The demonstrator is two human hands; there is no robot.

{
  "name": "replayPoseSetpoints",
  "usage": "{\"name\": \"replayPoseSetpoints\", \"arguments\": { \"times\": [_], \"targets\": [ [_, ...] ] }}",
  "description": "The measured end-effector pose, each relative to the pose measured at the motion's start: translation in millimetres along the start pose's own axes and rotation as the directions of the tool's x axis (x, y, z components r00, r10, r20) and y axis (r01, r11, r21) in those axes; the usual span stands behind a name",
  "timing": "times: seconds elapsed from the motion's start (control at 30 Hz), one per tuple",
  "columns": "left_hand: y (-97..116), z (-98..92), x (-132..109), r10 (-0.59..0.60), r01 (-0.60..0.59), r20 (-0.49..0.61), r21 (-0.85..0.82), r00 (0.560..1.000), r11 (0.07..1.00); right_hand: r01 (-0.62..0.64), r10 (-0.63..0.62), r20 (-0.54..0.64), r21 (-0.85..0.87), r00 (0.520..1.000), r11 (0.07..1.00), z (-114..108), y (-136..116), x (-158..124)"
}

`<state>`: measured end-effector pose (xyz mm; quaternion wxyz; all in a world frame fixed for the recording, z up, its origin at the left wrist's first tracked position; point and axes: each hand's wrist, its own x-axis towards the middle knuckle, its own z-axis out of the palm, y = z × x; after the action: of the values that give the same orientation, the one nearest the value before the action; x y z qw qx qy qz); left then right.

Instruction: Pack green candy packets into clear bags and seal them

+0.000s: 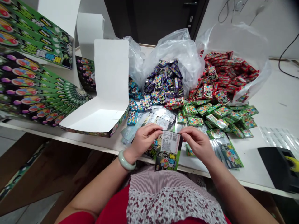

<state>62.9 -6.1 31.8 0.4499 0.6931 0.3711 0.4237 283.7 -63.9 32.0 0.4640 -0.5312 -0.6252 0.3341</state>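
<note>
- Two hands in view, both at one printed bag; left hand [145,139] pinches its upper left corner, thumb against forefinger.
- Right hand [199,142] pinches the upper right corner likewise, no wide gap between thumb and fingers.
- Printed bag [167,152] lies between the hands and hangs from both grips towards the body, long axis running from the fingertips to the apron [163,186], over the front edge of the table [252,161].
- Neither hand is clearly nearer the bag; whether its mouth is parted cannot be told.
- Green boxes [219,116] lie loose beyond the bag, nearer the right hand.
</note>
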Motion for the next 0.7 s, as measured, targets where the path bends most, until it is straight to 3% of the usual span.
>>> {"name": "replayPoseSetpoints", "arguments": {
  "times": [0.13, 0.27, 0.37, 0.5, 0.6, 0.7],
  "targets": [
    [-4, 2.8, -3, 0.007, -0.007, 0.002, 0.006, 1.0, 1.0, 0.087, -0.082, 0.043, -0.125, 0.996, 0.988, 2, -5, 2],
    [-2, 3.4, 4, -0.113, 0.128, 0.08, -0.223, 0.99, 0.966, -0.052, 0.053, -0.054, 0.015, 0.997, 0.999, 2, -7, 5],
    [2, 3.2, 8, -0.166, 0.203, 0.135, -0.332, 0.977, 0.921, -0.116, 0.12, -0.048, 0.085, 0.992, 0.99, 1, -7, 4],
    [8, 1.8, 7, -0.088, 0.137, 0.167, -0.309, 0.982, 0.941, 0.038, -0.035, 0.03, -0.088, 0.999, 0.995, -4, -14, 0],
    [11, 1.1, 4, -0.02, 0.062, 0.158, -0.269, 0.987, 0.961, 0.176, -0.152, 0.136, -0.186, 0.979, 0.967, -8, -19, -1],
    [11, 2.3, 3, -0.043, 0.075, 0.154, -0.207, 0.987, 0.976, 0.194, -0.15, 0.189, -0.237, 0.97, 0.952, -7, -22, 0]
  ]
}}
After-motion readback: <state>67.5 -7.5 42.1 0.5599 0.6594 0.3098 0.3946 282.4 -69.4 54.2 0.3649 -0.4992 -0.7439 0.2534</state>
